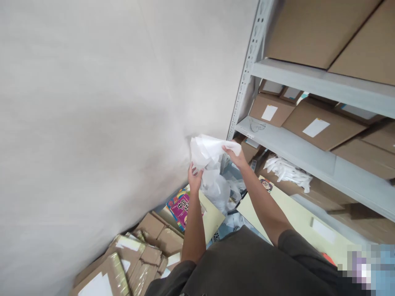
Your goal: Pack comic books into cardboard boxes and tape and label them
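Note:
My right hand (233, 153) is closed around one end of a thin white sheet (205, 148), whose material, plastic or paper, I cannot tell. The sheet hangs out to the left, loosely folded, in front of the wall. My left hand (195, 176) is just below its left end, thumb and fingers spread; whether it touches the sheet is unclear. Under both hands lies a heap of crumpled whitish translucent plastic (217, 189). Beside my left forearm are colourful printed booklets or packets (180, 205), partly covered by the arm.
A pale wall (92, 102) rises on the left. Flattened cardboard (148, 259) is piled along its foot. On the right, a metal shelf rack (308, 139) holds cardboard boxes (324, 123) and a bunch of white items (288, 170). A pale yellow board (286, 209) lies beneath my right arm.

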Demonstrator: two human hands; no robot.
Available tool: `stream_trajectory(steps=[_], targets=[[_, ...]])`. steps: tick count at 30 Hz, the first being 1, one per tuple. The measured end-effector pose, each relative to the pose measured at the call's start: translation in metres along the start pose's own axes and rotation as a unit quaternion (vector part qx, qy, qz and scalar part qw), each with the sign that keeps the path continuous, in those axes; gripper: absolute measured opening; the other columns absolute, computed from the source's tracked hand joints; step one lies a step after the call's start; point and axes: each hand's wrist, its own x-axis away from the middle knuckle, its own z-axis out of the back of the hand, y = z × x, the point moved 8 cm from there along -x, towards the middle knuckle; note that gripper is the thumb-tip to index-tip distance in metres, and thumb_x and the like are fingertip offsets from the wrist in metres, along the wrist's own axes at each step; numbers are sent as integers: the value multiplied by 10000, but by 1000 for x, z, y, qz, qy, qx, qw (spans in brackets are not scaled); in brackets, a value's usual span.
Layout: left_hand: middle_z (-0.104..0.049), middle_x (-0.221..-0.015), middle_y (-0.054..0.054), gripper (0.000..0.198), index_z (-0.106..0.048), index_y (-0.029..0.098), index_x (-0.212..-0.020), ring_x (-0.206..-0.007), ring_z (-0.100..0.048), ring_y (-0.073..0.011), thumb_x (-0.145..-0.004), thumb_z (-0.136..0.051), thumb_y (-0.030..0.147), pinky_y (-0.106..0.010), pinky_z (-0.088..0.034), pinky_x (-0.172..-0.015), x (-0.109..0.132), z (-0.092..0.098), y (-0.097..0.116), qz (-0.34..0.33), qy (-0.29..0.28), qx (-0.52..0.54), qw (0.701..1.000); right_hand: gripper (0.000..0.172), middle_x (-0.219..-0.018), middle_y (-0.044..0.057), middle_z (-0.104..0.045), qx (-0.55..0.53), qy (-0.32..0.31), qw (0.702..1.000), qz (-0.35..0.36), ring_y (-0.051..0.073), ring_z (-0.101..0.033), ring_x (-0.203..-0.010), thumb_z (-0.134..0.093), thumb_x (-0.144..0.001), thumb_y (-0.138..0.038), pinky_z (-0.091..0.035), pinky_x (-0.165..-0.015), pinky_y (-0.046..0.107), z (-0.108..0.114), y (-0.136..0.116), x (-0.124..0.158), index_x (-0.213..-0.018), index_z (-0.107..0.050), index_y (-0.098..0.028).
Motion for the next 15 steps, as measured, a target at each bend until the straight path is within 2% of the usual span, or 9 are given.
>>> stream_trajectory(steps=[2, 4, 8, 9, 11, 13, 15], targets=[[-468, -1705, -155, 828, -434, 281, -1686, -1417, -614, -294, -941, -792, 336, -388, -600, -1094, -1, -10, 5, -5, -6, -9, 1000, 488, -1080, 60, -828, 24, 52, 998, -10, 309, -736, -1190, -887, -810, -598, -632, -1003, 411, 27, 16, 9, -1085, -782, -209], [-478, -1698, -156, 824, -445, 276, -1677, -1419, -610, -297, -931, -793, 315, -385, -596, -1089, 1, -19, 7, -7, -4, -22, 1000, 521, -1119, 78, -837, 16, 93, 994, -46, 315, -751, -1184, -832, -835, -650, -649, -985, 434, 44, 42, 24, -1114, -785, -212], [-506, -1672, -162, 750, -476, 275, -1651, -1386, -631, -291, -954, -751, 313, -389, -602, -1062, 16, -30, 4, 8, 16, -45, 999, 531, -1056, 95, -848, -15, 109, 981, -162, 305, -810, -1056, -830, -843, -652, -695, -907, 450, 46, 102, 60, -1140, -772, -215], [-515, -1664, -164, 732, -483, 273, -1644, -1371, -641, -290, -959, -739, 310, -391, -605, -1054, 21, -33, 3, 11, 14, -46, 999, 539, -1059, 100, -848, -40, 117, 977, -171, 306, -818, -1035, -829, -850, -652, -705, -892, 459, 48, 110, 68, -1161, -764, -216], [-534, -1645, -169, 712, -503, 267, -1626, -1346, -657, -290, -954, -736, 298, -396, -611, -1039, 34, -40, 1, 8, 0, -50, 999, 561, -1107, 104, -844, -100, 145, 973, -151, 301, -827, -1022, -796, -885, -660, -719, -874, 467, 58, 115, 79, -1231, -739, -223], [-544, -1636, -166, 718, -519, 269, -1613, -1343, -659, -295, -936, -756, 289, -400, -612, -1035, 47, -48, 2, -2, -20, -63, 998, 559, -1129, 97, -841, -131, 184, 965, -134, 294, -833, -1004, -780, -905, -657, -730, -845, 454, 80, 112, 89, -1267, -721, -235], [-538, -1645, -153, 744, -523, 285, -1612, -1370, -642, -305, -915, -785, 292, -410, -610, -1039, 59, -57, 6, -13, -36, -87, 995, 531, -1112, 86, -843, -129, 208, 958, -151, 288, -837, -980, -810, -895, -624, -736, -818, 434, 106, 108, 100, -1256, -720, -244]])
